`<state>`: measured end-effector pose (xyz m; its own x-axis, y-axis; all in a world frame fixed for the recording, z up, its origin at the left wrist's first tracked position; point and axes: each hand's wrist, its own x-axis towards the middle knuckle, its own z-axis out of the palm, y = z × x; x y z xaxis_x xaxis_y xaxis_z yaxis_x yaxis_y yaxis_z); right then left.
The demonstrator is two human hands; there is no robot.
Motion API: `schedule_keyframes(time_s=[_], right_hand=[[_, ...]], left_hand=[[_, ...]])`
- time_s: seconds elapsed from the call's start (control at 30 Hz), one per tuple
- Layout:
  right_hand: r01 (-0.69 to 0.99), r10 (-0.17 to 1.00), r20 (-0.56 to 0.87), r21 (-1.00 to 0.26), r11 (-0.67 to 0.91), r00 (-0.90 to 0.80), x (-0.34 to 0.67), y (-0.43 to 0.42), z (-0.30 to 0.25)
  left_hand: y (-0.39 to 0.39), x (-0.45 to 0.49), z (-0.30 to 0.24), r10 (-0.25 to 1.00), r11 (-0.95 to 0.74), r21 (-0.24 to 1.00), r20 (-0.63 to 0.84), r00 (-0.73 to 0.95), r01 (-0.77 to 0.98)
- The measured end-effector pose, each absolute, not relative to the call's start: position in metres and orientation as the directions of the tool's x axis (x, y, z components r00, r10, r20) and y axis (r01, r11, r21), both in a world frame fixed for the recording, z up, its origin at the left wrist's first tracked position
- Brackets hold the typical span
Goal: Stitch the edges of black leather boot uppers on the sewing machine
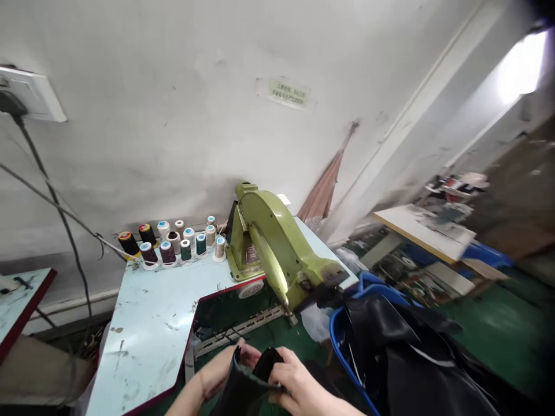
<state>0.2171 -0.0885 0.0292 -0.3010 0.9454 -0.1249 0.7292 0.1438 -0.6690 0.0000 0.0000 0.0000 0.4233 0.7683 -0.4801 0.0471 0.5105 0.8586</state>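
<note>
Low in the head view, a black leather-like piece (pixel 243 390) is bent into an open tube shape, with its upper rim gaping. My right hand (pixel 301 381) pinches the right side of that rim between thumb and fingers. On the far left side, my left hand (pixel 217 370) is closed around the piece, its fingers partly hidden behind the rim. Just beyond both hands stands a green sewing machine (pixel 277 237) with a long curved arm and a tapered post, touching neither hand.
Thread spools (pixel 185 249) stand along the back of the light-blue table (pixel 151 312), which has a cut-out in front. At right, a blue bin (pixel 342 352) overflows with black sheets (pixel 425 358). A power cable (pixel 56 196) hangs at left. A second table (pixel 429 234) stands farther right.
</note>
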Motion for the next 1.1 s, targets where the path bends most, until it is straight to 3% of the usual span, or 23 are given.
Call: schedule_keyframes(time_s=[0.1,0.2,0.33,0.43,0.53,0.7,0.97,1.1], right_hand=[[0.712,0.945,-0.205,-0.701,0.039,-0.253,0.268,-0.057,-0.007],[0.726,0.912,-0.192,-0.672,0.147,-0.362,0.319,-0.032,-0.030],[0.637,0.803,0.037,-0.588,0.499,-0.595,0.387,-0.034,-0.053],[0.602,0.793,0.243,-0.539,0.589,-0.559,0.425,-0.061,-0.072],[0.577,0.813,0.297,-0.586,0.569,-0.500,0.452,-0.085,-0.080],[0.574,0.864,0.213,-0.671,0.468,-0.456,0.483,-0.079,-0.062],[0.517,0.971,0.130,-0.828,0.219,-0.202,0.491,-0.031,-0.037],[0.417,0.959,0.090,-0.887,0.199,-0.267,0.486,-0.013,-0.040]], left_hand=[[0.006,0.034,-0.014,0.756,0.530,0.837,-0.396,0.522,-0.134],[0.004,0.072,-0.038,0.850,0.454,0.857,-0.333,0.408,-0.245],[-0.001,0.120,-0.076,0.924,0.370,0.870,-0.309,0.226,-0.326],[-0.015,0.146,-0.092,0.964,0.258,0.913,-0.265,0.021,-0.316],[-0.034,0.169,-0.086,0.973,0.155,0.970,-0.182,-0.141,-0.187],[-0.051,0.204,-0.050,0.953,0.074,0.988,-0.109,-0.284,-0.134],[-0.050,0.228,-0.021,0.980,-0.010,0.991,-0.017,-0.200,-0.132],[-0.044,0.224,-0.016,0.974,-0.006,0.998,-0.007,-0.225,-0.057]])
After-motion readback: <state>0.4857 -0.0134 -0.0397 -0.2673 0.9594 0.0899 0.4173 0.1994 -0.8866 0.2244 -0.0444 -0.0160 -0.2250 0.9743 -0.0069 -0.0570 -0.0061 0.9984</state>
